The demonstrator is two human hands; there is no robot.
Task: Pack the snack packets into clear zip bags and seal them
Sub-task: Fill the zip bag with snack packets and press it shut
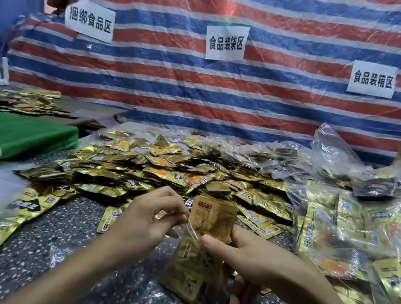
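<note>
Hanging across the whole back is one striped tarp (230, 98) in red, blue and white, with three white paper signs (226, 42) stuck on it. Below it sits one speckled table (78, 232), and the big heap of gold snack packets (164, 169) fills its middle, far too many to count. Over on the right, filled clear bags (341, 230) lie piled on one another with gold packets inside, overlapping so much I can't count them. On the left is one green board (15, 132).

Bare tabletop shows only in the near strip between the heap and the person, mostly left of the hands and under them.

Two hands, front and centre! The left hand (144, 219) pinches the near lip of one clear zip bag (185, 275) between thumb and fingertips. The right hand (254, 266) lays its thumb across the bag's mouth with its upper fingers curled behind, gripping it, while two lower fingers hang straight down. That bag stands upright between the hands, just in front of the heap. Inside is a stack of brown-gold packets, number unclear, and one packet (211, 218) sticks up out of the mouth, half in.
</note>
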